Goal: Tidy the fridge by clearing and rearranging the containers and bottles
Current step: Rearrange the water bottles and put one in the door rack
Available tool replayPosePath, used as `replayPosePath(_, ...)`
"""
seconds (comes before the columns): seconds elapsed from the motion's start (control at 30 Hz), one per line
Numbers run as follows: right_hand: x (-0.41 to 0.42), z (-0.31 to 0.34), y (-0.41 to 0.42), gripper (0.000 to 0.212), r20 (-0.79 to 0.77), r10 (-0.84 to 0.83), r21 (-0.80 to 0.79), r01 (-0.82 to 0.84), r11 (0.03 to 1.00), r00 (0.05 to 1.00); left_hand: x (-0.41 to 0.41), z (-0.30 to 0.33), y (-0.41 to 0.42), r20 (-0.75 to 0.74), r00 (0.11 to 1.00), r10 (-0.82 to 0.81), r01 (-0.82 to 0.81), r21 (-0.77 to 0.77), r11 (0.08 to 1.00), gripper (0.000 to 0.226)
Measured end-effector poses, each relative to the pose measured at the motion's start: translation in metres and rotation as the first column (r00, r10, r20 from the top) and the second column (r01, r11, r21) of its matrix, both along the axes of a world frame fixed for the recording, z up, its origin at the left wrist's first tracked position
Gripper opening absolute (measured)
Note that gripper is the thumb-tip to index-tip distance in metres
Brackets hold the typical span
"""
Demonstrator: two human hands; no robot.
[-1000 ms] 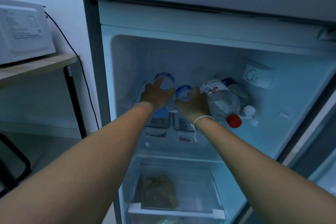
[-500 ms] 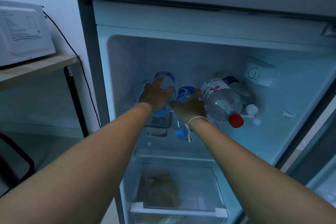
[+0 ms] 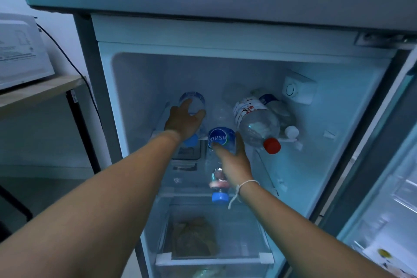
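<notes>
The open fridge (image 3: 352, 119) holds several clear plastic bottles lying on its upper shelf. My left hand (image 3: 184, 121) is closed over a blue-capped bottle (image 3: 194, 101) at the shelf's left. My right hand (image 3: 234, 160) grips a blue-labelled, blue-capped bottle (image 3: 220, 140), which hangs out past the shelf edge with its cap pointing down. A larger bottle with a red cap (image 3: 257, 124) lies to the right, over a white-capped bottle (image 3: 290, 131). More bottles behind are partly hidden.
A clear crisper drawer (image 3: 214, 257) below holds a brownish bag (image 3: 194, 237). The open fridge door (image 3: 388, 210) stands at the right. On the left a white microwave (image 3: 20, 52) sits on a wooden table (image 3: 40, 90) with a black cable (image 3: 67, 52) beside it.
My right hand has pulled the blue-labelled bottle forward and down out of the shelf, so its cap now hangs well below the edge. My left hand stays on its bottle.
</notes>
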State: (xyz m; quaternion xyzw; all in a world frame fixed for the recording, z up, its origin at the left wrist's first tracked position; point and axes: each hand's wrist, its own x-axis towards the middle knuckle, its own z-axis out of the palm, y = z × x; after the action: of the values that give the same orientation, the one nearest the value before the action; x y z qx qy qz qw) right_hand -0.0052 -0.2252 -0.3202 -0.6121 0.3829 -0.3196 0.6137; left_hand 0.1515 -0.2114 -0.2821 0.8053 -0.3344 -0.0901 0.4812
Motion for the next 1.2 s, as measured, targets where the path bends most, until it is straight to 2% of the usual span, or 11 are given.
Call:
replayPosePath(0.07,-0.009,-0.002,0.001,0.077,-0.007,0.028,0.073,-0.027,0.997,1.000,-0.003,0.000,-0.001,-0.001,1.000,-0.011,0.011,0.003,1.000,0.065)
replayPosePath(0.17,-0.023,-0.001,0.005,0.042,0.074,0.074,0.173,-0.086,0.981,0.995,-0.003,0.000,-0.001,-0.011,0.999,-0.031,0.031,0.001,1.000,0.066)
replayPosePath(0.23,-0.035,-0.001,0.007,0.028,0.124,0.103,0.277,-0.135,0.951,0.987,-0.006,0.000,-0.001,-0.030,0.999,-0.046,0.046,-0.008,0.999,0.066)
replayPosePath(0.4,-0.062,-0.004,0.013,0.018,0.173,0.150,0.388,-0.207,0.898,0.973,-0.011,0.005,-0.004,-0.074,0.996,-0.057,0.055,-0.028,0.998,0.070)
replayPosePath(0.63,-0.092,-0.021,0.021,0.026,0.120,0.165,0.452,-0.202,0.869,0.979,-0.044,0.006,-0.021,-0.102,0.991,-0.090,0.084,-0.063,0.994,0.068)
replayPosePath(0.93,-0.106,-0.050,0.017,0.034,0.013,0.145,0.424,-0.137,0.895,0.989,-0.054,0.004,-0.032,-0.102,0.987,-0.121,0.116,-0.046,0.992,0.070)
replayPosePath(1.07,-0.110,-0.062,0.026,0.036,0.032,0.134,0.465,-0.133,0.875,0.990,-0.057,0.006,-0.026,-0.052,0.989,-0.139,0.140,0.021,0.990,0.072)
replayPosePath(1.2,-0.121,-0.065,0.037,0.038,0.024,0.119,0.492,-0.115,0.863,0.993,-0.063,0.008,-0.011,-0.039,0.996,-0.085,0.088,0.080,0.993,0.076)
